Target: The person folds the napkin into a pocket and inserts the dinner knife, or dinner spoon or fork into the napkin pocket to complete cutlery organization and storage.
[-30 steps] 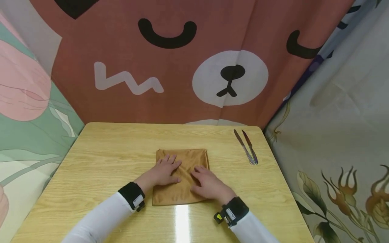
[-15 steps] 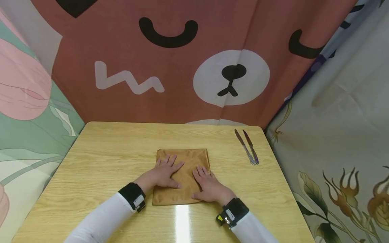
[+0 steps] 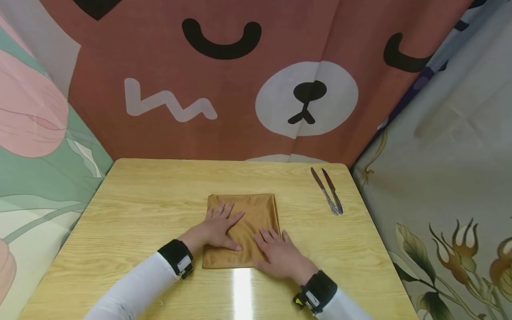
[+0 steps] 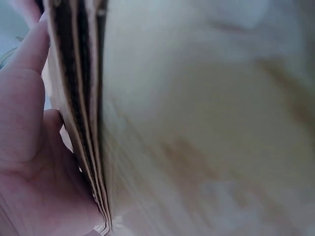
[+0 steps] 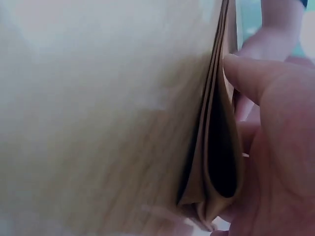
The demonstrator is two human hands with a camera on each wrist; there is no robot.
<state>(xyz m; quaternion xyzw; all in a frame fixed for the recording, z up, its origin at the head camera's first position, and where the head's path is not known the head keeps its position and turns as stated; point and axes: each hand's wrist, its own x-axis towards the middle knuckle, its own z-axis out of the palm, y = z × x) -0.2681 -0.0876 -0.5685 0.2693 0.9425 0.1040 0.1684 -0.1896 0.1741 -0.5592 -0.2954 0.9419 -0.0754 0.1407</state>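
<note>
A golden-brown cloth [image 3: 244, 222], folded into a rough square, lies flat on the wooden table. On its left part rests my left hand [image 3: 220, 229], fingers spread and straight. My right hand [image 3: 282, 255] lies over the cloth's lower right edge, its fingers extended on the fabric. Seen edge-on in the left wrist view, the cloth [image 4: 88, 98] shows several stacked layers beside the left palm [image 4: 44, 182]. In the right wrist view, a rounded fold of the cloth [image 5: 238, 172] gapes near the right hand [image 5: 285, 132].
Two table knives [image 3: 328, 191] lie side by side at the table's back right. The wooden table [image 3: 152, 200] backs onto a brown curtain [image 3: 232, 133] with a bear face. A pale floral curtain [image 3: 448, 155] hangs along the right side.
My right hand has straightened its fingers and slid slightly right and down toward the cloth's edge. The left hand stays almost in place on the cloth.
</note>
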